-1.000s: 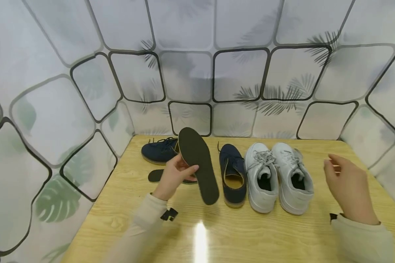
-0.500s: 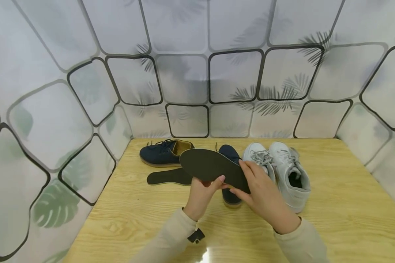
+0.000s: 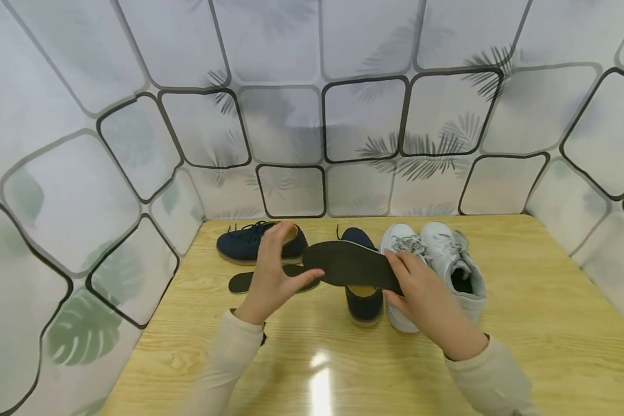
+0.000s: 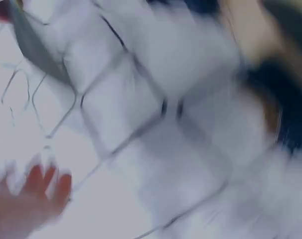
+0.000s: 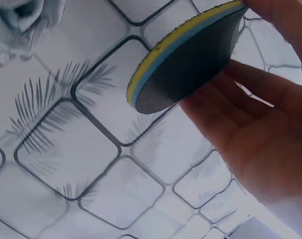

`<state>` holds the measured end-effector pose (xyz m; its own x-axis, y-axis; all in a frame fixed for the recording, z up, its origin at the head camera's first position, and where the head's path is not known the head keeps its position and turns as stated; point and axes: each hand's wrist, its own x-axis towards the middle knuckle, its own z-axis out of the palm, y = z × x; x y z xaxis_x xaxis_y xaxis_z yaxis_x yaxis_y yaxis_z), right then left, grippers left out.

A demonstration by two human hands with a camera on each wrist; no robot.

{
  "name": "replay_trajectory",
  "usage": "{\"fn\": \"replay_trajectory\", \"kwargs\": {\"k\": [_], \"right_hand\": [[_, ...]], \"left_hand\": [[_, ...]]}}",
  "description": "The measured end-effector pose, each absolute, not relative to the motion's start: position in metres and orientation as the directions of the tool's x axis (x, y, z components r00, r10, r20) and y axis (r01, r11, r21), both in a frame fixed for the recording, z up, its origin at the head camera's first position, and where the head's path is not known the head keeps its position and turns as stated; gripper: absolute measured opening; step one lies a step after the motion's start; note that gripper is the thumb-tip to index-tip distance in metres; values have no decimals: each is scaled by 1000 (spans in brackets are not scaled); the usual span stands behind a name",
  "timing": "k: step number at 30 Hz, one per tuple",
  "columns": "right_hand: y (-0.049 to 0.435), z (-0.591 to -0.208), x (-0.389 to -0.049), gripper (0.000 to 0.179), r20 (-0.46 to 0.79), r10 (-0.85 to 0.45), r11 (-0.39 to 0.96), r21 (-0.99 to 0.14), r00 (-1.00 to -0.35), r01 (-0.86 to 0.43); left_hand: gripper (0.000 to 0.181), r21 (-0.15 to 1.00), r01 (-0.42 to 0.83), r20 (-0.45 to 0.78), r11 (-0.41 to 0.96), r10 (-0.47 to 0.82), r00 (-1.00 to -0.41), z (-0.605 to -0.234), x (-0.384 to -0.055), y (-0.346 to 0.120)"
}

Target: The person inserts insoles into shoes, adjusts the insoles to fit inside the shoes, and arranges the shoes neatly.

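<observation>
In the head view my right hand [image 3: 426,300] pinches one end of a black insole [image 3: 351,263], thumb below and fingers above. The insole is held up crosswise over the table, overlapping a navy shoe [image 3: 365,306] behind it. Its yellow and blue layered edge [image 5: 156,55] shows in the right wrist view. My left hand [image 3: 273,277] is spread wide at the insole's other end, its thumb tip right by the edge. A second insole [image 3: 241,282] lies on the table, partly hidden behind the left hand. The left wrist view is blurred.
Another navy shoe [image 3: 236,245] lies sideways at the back left of the wooden table [image 3: 546,289]. Two white sneakers [image 3: 460,268] stand right of the upright navy shoe, one partly covered by my right hand. A patterned curtain [image 3: 364,121] encloses the back and sides.
My right hand has come in from the right and taken the insole's end. The insole has turned from upright to crosswise. My left hand has let go and moved slightly left.
</observation>
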<state>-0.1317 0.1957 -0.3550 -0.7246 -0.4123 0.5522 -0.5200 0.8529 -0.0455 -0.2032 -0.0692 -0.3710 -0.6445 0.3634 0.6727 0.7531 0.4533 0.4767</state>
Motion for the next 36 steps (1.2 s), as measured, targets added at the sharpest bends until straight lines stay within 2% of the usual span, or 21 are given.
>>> {"fn": "replay_trajectory", "kwargs": {"k": [2, 3, 5, 7, 10, 15, 19, 24, 28, 33, 36], "right_hand": [[196, -354, -133, 72, 541, -438, 852, -6, -718, -524], [196, -354, -134, 73, 534, -450, 851, 13, -716, -525], [195, -354, -135, 73, 519, -475, 848, 53, -711, -528], [194, -354, -136, 74, 508, -500, 838, 78, -702, -540], [192, -357, -137, 74, 516, -533, 820, 121, -671, -559], [190, -361, -138, 73, 554, -553, 817, 213, -623, -536], [186, -359, -139, 79, 572, -533, 837, 250, -624, -486], [178, -354, -143, 85, 569, -519, 853, 295, -637, -431], [174, -351, -144, 86, 582, -491, 871, 313, -648, -379], [173, -345, -145, 73, 594, -474, 880, 336, -651, -335], [179, -337, -147, 57, 573, -435, 898, 227, -694, -376]], "left_hand": [[104, 174, 796, 654, 580, 535, -534, -365, -202, -70], [109, 64, 801, 609, 596, 612, -504, -363, -201, -68], [114, -47, 792, 496, 609, 702, -511, -364, -197, -62], [115, -83, 775, 426, 627, 725, -541, -368, -193, -57], [110, -103, 752, 406, 652, 717, -566, -375, -192, -50], [99, -101, 756, 449, 647, 708, -545, -380, -194, -46], [92, -88, 793, 478, 602, 724, -497, -370, -196, -39], [79, -98, 854, 501, 512, 766, -401, -352, -199, -24], [68, -108, 874, 504, 474, 784, -363, -342, -203, -16], [49, -62, 901, 479, 429, 805, -350, -332, -211, -8], [49, -38, 901, 518, 432, 780, -352, -330, -217, -5]]}}
